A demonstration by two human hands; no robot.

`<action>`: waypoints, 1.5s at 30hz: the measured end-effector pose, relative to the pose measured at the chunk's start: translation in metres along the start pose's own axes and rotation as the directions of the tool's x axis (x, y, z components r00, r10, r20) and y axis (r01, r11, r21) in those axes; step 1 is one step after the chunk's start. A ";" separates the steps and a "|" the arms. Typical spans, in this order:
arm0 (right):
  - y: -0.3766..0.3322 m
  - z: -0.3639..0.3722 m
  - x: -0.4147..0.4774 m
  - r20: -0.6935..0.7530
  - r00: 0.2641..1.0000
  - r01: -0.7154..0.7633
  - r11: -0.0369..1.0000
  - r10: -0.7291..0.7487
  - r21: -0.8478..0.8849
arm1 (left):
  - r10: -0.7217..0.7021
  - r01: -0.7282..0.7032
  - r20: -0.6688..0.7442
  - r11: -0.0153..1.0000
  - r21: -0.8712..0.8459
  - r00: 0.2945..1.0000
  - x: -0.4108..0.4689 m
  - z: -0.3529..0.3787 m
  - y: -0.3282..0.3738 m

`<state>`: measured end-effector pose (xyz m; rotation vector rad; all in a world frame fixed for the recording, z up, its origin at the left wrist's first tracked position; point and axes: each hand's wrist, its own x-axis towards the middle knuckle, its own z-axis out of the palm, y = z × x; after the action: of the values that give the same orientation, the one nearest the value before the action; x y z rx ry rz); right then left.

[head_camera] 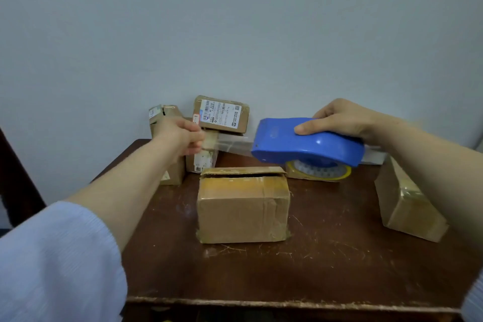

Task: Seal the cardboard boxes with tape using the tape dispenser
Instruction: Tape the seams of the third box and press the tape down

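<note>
Currently, head view: we hold tape dispenser (305, 142) in right hand (337, 120), fingers curled over blue housing, just above far edge of centre box (243, 206) on tabletop (326, 256). Our left hand (180, 136) pinches free end of clear tape (232, 145), strip stretched in air. Risks we judge: strip twisting or sticking to itself; landing off seam; raised top flap (243, 171) springing up unless pressed flat.

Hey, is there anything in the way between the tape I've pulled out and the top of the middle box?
Nothing visible. The tape stretches from the left hand to the blue dispenser in the right hand, in open air above the far edge of the middle box. Its top flap sits slightly lifted.
</note>
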<state>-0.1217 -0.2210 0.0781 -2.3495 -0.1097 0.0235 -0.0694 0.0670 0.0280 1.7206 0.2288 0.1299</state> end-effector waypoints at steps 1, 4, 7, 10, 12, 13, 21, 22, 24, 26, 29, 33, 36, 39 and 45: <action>0.008 -0.008 -0.002 -0.011 1.000 -0.026 0.999 0.026 -0.027 | -0.021 0.021 -0.036 1.000 0.022 0.999 0.005 -0.012 -0.007; 0.025 -0.021 -0.003 -0.013 0.996 -0.089 0.995 0.089 -0.046 | -0.089 0.090 -0.032 0.996 0.028 0.995 0.006 -0.026 -0.022; 0.030 -0.013 0.003 0.038 0.992 -0.115 0.990 0.118 -0.085 | -0.145 0.145 -0.020 0.989 -0.002 0.989 0.001 -0.019 -0.029; 0.034 -0.008 0.010 0.061 0.989 -0.124 0.986 0.131 -0.111 | -0.209 0.209 0.010 0.976 -0.053 0.978 -0.003 -0.022 -0.029; 0.032 -0.008 0.014 0.084 0.987 -0.124 0.985 0.134 -0.120 | -0.223 0.224 0.021 0.972 -0.076 0.975 -0.007 -0.024 -0.029; 0.031 -0.008 0.015 0.098 0.986 -0.124 0.985 0.136 -0.122 | -0.223 0.224 0.020 0.971 -0.089 0.975 -0.009 -0.025 -0.029; 0.020 -0.007 0.029 0.127 0.980 -0.122 0.969 0.152 -0.213 | -0.238 0.232 -0.012 0.958 -0.166 0.971 -0.015 -0.027 -0.037; 0.019 -0.006 0.031 0.128 0.980 -0.121 0.967 0.152 -0.223 | -0.241 0.236 -0.016 0.958 -0.162 0.970 -0.015 -0.027 -0.039; 0.018 -0.004 0.032 0.128 0.980 -0.117 0.962 0.152 -0.247 | -0.243 0.240 -0.008 0.961 -0.136 0.970 -0.016 -0.027 -0.043; 0.015 -0.003 0.034 0.127 0.980 -0.112 0.954 0.152 -0.277 | -0.248 0.246 0.001 0.962 -0.118 0.969 -0.016 -0.026 -0.047; 0.009 -0.001 0.034 0.131 0.979 -0.106 0.941 0.155 -0.322 | -0.279 0.277 -0.003 0.954 -0.112 0.960 -0.016 -0.025 -0.055; 0.004 0.001 0.034 0.131 0.978 -0.103 0.923 0.162 -0.370 | -0.304 0.300 -0.013 0.945 -0.133 0.953 -0.016 -0.022 -0.067; 0.003 0.001 0.035 0.133 0.976 -0.108 0.915 0.172 -0.389 | -0.306 0.303 -0.002 0.943 -0.140 0.952 -0.016 -0.018 -0.074; 0.002 0.002 0.035 0.137 0.974 -0.115 0.912 0.181 -0.393 | -0.313 0.312 0.016 0.939 -0.143 0.950 -0.017 -0.012 -0.080; 0.004 0.003 0.037 0.140 0.971 -0.120 0.905 0.192 -0.408 | -0.351 0.354 0.074 0.935 -0.029 0.933 -0.018 0.005 -0.088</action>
<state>-0.0850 -0.2187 0.0732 -2.7560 -0.0109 0.3181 -0.0931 0.0712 -0.0586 1.6119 0.4780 -0.1877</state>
